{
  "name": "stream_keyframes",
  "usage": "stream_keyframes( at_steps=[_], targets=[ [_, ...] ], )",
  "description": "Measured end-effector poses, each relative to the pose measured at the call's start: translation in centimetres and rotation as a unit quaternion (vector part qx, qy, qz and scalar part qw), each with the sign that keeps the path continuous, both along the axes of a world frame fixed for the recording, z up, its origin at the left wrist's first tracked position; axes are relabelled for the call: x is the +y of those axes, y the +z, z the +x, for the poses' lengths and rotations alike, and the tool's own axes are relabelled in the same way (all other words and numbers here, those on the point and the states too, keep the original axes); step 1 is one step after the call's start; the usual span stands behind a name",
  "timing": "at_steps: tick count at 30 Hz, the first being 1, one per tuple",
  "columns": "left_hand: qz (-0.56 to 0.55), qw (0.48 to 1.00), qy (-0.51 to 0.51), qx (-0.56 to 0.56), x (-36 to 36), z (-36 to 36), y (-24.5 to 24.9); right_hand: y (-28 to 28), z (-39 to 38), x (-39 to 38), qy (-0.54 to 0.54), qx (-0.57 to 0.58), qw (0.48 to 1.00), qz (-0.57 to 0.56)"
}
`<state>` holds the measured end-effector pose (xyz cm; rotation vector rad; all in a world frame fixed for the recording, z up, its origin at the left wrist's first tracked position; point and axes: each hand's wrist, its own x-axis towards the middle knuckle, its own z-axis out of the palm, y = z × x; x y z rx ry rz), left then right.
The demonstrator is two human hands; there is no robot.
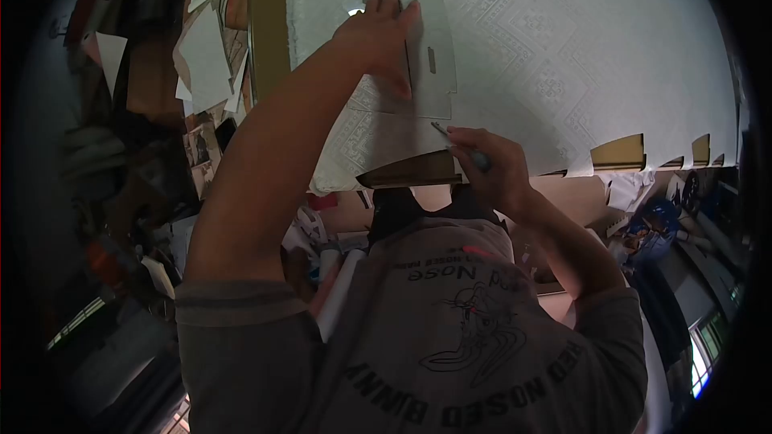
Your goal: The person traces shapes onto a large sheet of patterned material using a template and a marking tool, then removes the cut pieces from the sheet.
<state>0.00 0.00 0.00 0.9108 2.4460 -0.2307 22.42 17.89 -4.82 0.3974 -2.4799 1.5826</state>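
Note:
My left hand (378, 38) lies with its fingers spread on a clear, flat template (441, 28) with straight edges and small narrow slots. Beneath the template is a large pale sheet (547, 40) with an embossed zigzag and diamond pattern. Below the template's lower edge, my right hand (494, 165) grips a slim pen-like tool (439, 128) with a metallic tip pointing up and left; a bluish-green part shows under the fingers. The tool's exact kind I cannot tell. Its tip is just above the sheet, close to the template's lower right corner.
Cut-out gaps along the sheet's near edge show the brown table (619, 153) beneath. White paper pieces (205, 60) are piled on the left. At the right, below table height, sits a blue bundle (655, 221) among clutter. Rolled material (342, 289) stands beside my body.

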Motion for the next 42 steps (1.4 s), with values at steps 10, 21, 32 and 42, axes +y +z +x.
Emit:
stream_keyframes(
  at_steps=[10, 21, 32, 42],
  targets=[
    [0.033, 0.998, -0.052, 0.029, -0.2, -0.8, -0.9, 1.7, 2.5, -4.4, -0.308, -0.164, 0.937, 0.006],
    [0.029, 0.996, -0.073, 0.033, 0.3, -1.3, -1.6, 3.5, 0.2, -8.1, -0.440, -0.173, 0.878, 0.070],
    [-0.022, 0.999, -0.038, 0.005, 1.6, -1.3, -1.5, -0.7, 0.9, -8.7, -0.460, -0.117, 0.880, 0.009],
    [-0.017, 0.998, -0.052, 0.012, 1.2, -1.2, -1.6, -3.5, 0.0, -8.2, -0.433, -0.031, 0.900, -0.033]
  ],
)
